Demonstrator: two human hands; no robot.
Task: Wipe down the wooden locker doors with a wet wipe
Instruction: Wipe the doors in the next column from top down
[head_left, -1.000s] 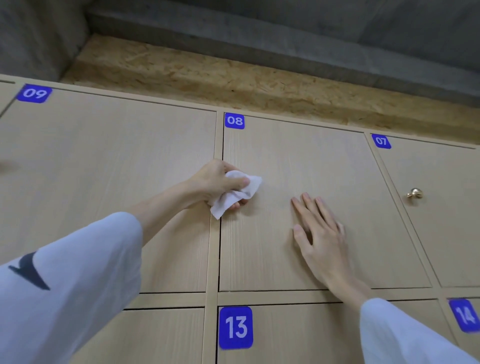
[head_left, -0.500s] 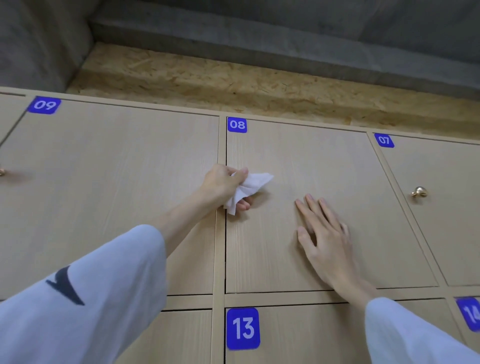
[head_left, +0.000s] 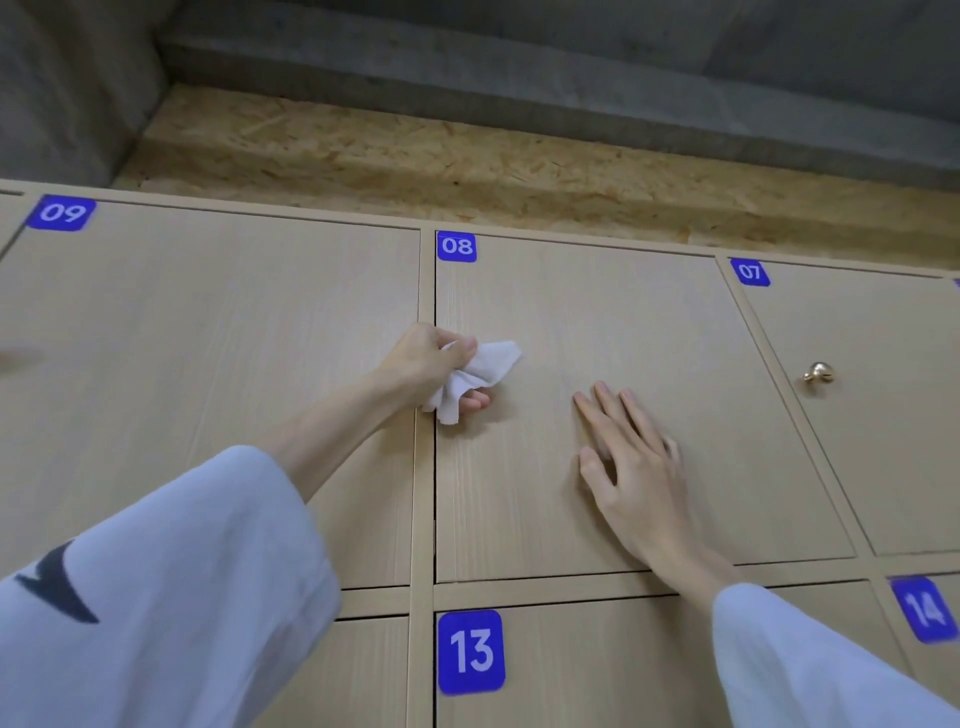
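Near the blue 08 label (head_left: 456, 246), left hand (head_left: 423, 364) grips a crumpled white wet wipe (head_left: 480, 371); right hand (head_left: 631, 467) lies open, flat beside it. Looks like most pale wooden locker doors (head_left: 597, 415) aren't wiped yet.

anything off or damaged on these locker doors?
Nothing looks damaged or spilled. One oddity: door 07 has a brass knob, but door 08 shows none; the right hand lying flat on it may hide one. The wet wipe is bunched in the left hand at door 08's left edge.
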